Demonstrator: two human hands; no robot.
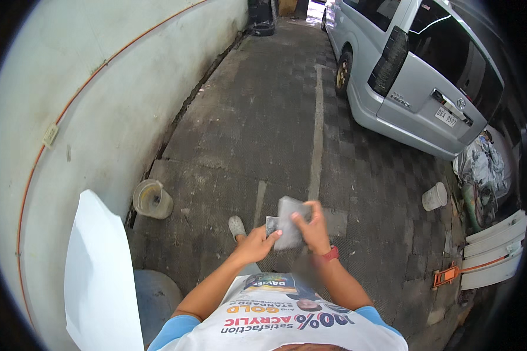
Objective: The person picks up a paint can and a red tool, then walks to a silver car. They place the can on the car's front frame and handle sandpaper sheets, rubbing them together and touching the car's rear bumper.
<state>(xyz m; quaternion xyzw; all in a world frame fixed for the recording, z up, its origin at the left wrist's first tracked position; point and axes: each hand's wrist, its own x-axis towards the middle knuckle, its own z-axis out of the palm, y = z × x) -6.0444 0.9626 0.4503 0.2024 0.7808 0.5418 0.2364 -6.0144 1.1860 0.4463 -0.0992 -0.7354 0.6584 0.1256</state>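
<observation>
In front of my body, both hands are close together over the floor. My right hand (pixel 315 233), with a red band (pixel 332 253) at the wrist, grips a flat grey sheet (pixel 291 217), thumb across its face; it looks like sandpaper and is slightly blurred. My left hand (pixel 255 244) is closed on a smaller grey piece (pixel 271 223) with a pale edge, partly behind the larger sheet. Left fingertips touch or nearly touch the larger sheet's lower left edge. Whether the two pieces are joined cannot be seen.
A white curved panel (pixel 99 281) rises at the left beside a grey rounded surface (pixel 157 301). A dirty bucket (pixel 163 205) stands by the wall (pixel 111 117). A silver van (pixel 410 111) is parked at right, near a white bucket (pixel 434 198) and an orange-handled tool (pixel 446 275).
</observation>
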